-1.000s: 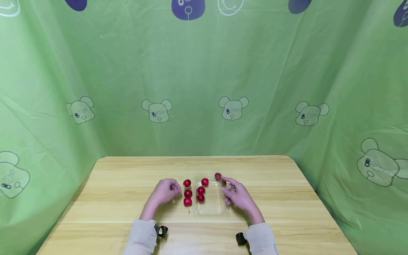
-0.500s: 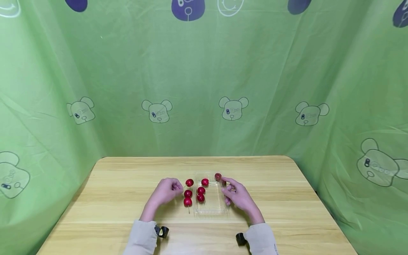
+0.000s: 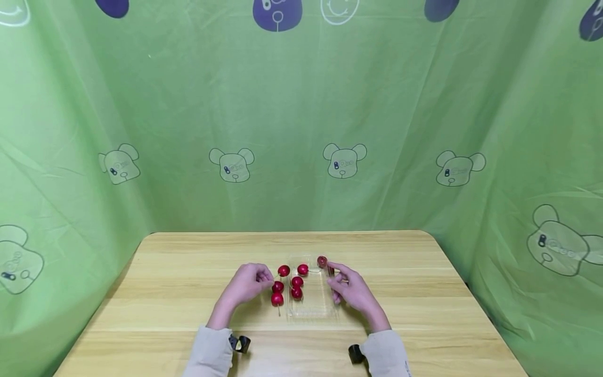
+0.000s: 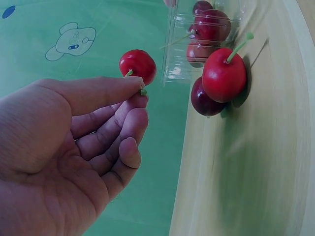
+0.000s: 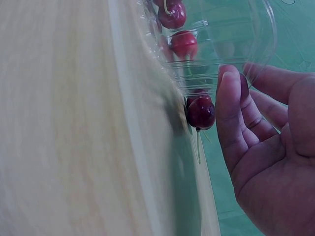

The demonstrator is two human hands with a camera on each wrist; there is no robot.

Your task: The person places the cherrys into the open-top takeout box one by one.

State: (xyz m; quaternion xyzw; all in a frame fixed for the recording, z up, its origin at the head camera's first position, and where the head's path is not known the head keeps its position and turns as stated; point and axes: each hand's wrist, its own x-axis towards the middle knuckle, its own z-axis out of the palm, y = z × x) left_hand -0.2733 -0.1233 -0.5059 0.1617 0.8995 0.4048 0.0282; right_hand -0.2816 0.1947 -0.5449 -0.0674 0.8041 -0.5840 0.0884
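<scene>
My left hand (image 3: 249, 283) pinches the green stem of a red cherry (image 4: 138, 65) between thumb and fingertips, left of a clear plastic box (image 3: 313, 309). In the left wrist view the cherry hangs apart from the table, close to the box wall. Two more cherries, one bright red (image 4: 224, 76) and one darker (image 4: 206, 101), lie together on the table below it. Around the right edge of the box, the thumb and fingers of my right hand (image 3: 350, 288) hold on. Several cherries (image 3: 297, 281) show inside the box, mostly along its left side.
In the right wrist view a dark cherry (image 5: 201, 113) with its stem lies just outside the box, beside the right fingers. The wooden table (image 3: 188, 262) ends at a green curtain (image 3: 292, 204) printed with bear heads.
The left hand has shifted slightly right, carrying the cherry by its stem nearer to the box's left edge. The right hand, the box and the other cherries stay about where they were.
</scene>
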